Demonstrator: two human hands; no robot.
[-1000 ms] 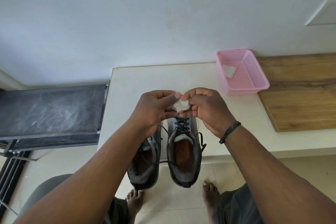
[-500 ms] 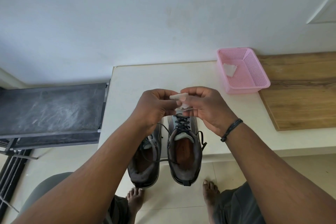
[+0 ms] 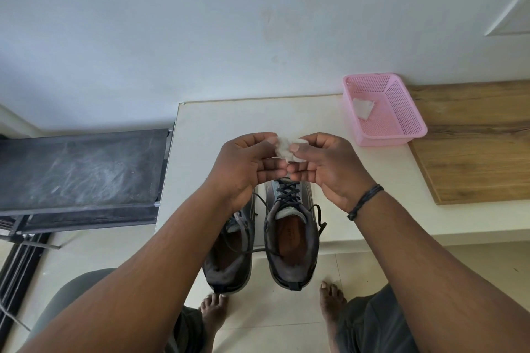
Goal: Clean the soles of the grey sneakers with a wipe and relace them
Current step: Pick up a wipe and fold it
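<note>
- Left hand and right hand both pinch a crumpled white wipe between fingertips.
- Grey sneakers below wipe, upright, side by side.
- Pink basket right of wipe.

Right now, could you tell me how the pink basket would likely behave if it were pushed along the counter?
The pink basket looks like thin perforated plastic holding only a small white wipe, so it is probably light and would slide easily on the smooth white counter. Its low, wide shape suggests it would skid rather than tip. The mesh walls may flex a little under a push.
</note>
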